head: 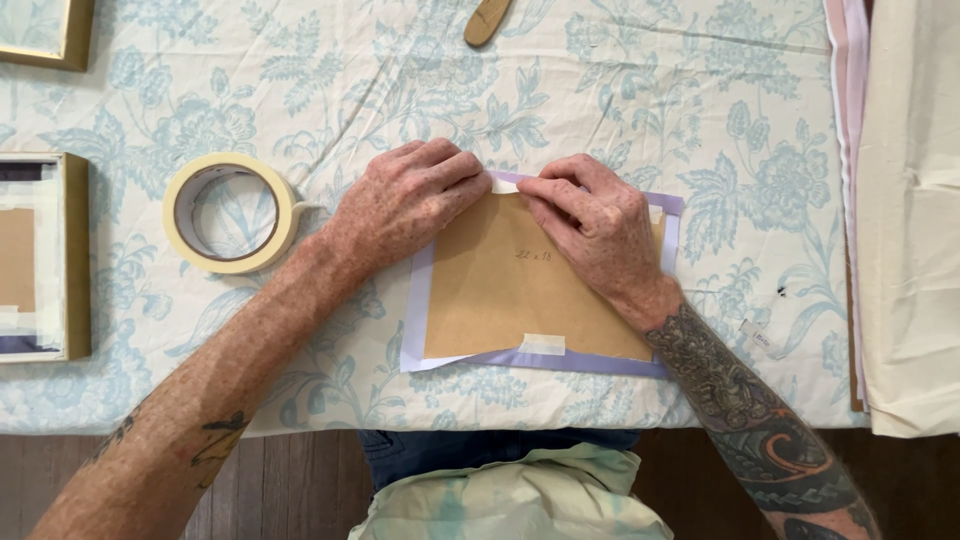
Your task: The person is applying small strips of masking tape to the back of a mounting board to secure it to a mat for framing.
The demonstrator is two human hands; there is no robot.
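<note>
A brown card sheet (pixel 500 290) lies on a pale lilac mat board (pixel 418 310) on the floral cloth. A strip of cream tape (pixel 542 344) holds its near edge. Another piece of tape (pixel 505 185) sits at the far edge, between my fingertips. My left hand (pixel 405 205) lies flat on the sheet's far left corner, fingers pressing beside that tape. From the right, the bent fingers of my right hand (pixel 590 220) press down at the same tape piece. A roll of cream masking tape (pixel 228 213) lies just left of my left wrist.
A gold picture frame (pixel 72 260) lies face down at the left edge, another frame corner (pixel 70 35) at the top left. A wooden tool handle (pixel 487 20) lies at the far edge. Folded cream fabric (pixel 910 220) covers the right side.
</note>
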